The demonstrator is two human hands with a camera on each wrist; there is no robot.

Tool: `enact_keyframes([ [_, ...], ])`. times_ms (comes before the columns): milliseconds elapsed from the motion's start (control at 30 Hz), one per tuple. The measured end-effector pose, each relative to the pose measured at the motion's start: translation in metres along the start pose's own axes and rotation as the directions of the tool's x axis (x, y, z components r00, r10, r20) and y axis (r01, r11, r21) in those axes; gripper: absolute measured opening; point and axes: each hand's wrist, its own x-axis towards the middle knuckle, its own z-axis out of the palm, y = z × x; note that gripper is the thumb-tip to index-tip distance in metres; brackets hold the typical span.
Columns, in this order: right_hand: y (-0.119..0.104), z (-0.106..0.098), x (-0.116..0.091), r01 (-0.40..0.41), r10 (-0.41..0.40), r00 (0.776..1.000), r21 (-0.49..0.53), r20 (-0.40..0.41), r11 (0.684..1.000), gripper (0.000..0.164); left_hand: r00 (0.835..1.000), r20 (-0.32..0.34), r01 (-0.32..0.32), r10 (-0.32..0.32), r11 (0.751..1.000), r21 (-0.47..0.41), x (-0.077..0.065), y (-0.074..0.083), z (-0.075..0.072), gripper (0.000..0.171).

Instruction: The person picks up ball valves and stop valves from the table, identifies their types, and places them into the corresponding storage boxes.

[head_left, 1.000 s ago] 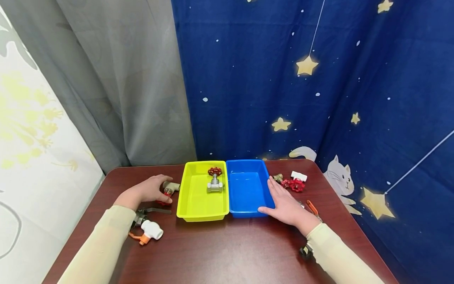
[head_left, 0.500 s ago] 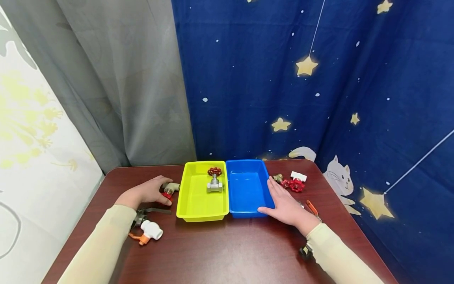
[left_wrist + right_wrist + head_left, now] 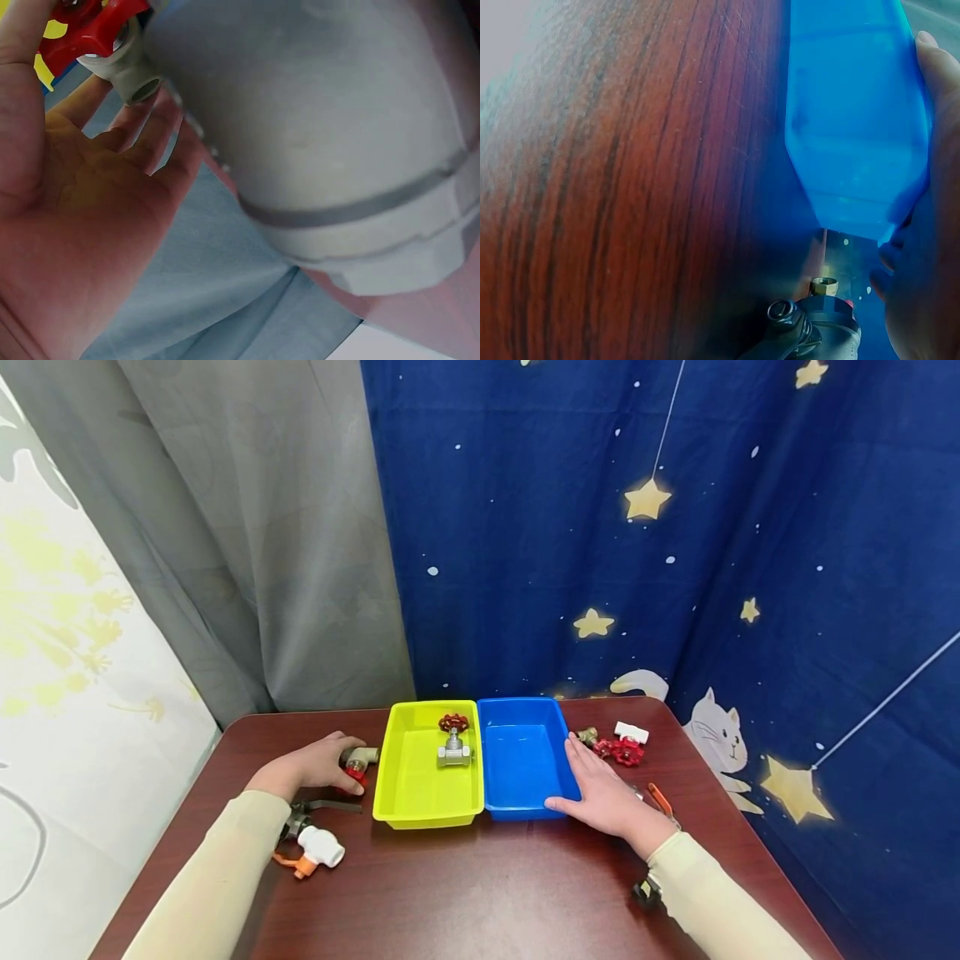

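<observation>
My left hand [image 3: 318,766] holds a beige elbow-shaped valve [image 3: 365,755] with a red handwheel, just left of the yellow tray [image 3: 429,821]. In the left wrist view, the red handwheel [image 3: 97,36] shows between thumb and fingers, with the valve's open pipe end facing the palm. My right hand [image 3: 603,789] lies with extended fingers along the right rim of the blue tray [image 3: 522,814], thumb at its front corner. The right wrist view has that hand [image 3: 937,225] against the tray's outer wall [image 3: 855,112]. A silver gate valve [image 3: 453,752] with a dark red wheel lies inside the yellow tray.
Nearer me on the left lie a dark lever valve [image 3: 298,820] and a white ball valve [image 3: 322,846] with an orange handle. Beyond my right hand are a brass valve [image 3: 588,737], a white valve [image 3: 632,732] with a red wheel and an orange lever [image 3: 660,798].
The beige valve has shifted and turned slightly in my left hand, its red wheel now showing higher between the fingertips. My right hand has stayed on the blue tray.
</observation>
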Motion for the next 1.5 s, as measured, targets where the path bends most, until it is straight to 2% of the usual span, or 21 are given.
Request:
enact_keyframes([
  [267,0.0005,0.0001,-0.0003,0.003,-0.003,1.0,0.004,-0.001,1.0,0.116,1.0,-0.003,0.02,-0.02,1.0,-0.006,0.0001,-0.0021,0.0024,0.094],
  [767,0.0026,0.0021,0.0017,-0.003,0.003,1.0,-0.005,0.001,1.0,0.116,1.0,-0.018,0.003,-0.002,1.0,0.026,0.001,-0.0012,0.0033,0.092],
  [967,0.001,0.001,0.0004,0.002,-0.002,1.0,0.005,-0.004,1.0,0.114,0.999,-0.038,0.031,-0.029,0.998,0.047,0.0016,-0.0024,0.0047,0.094],
  [1500,-0.0012,-0.0011,-0.0005,0.003,-0.003,1.0,0.012,-0.001,1.0,0.115,0.998,-0.057,0.04,-0.037,0.998,0.05,0.0003,-0.0038,0.0036,0.085],
])
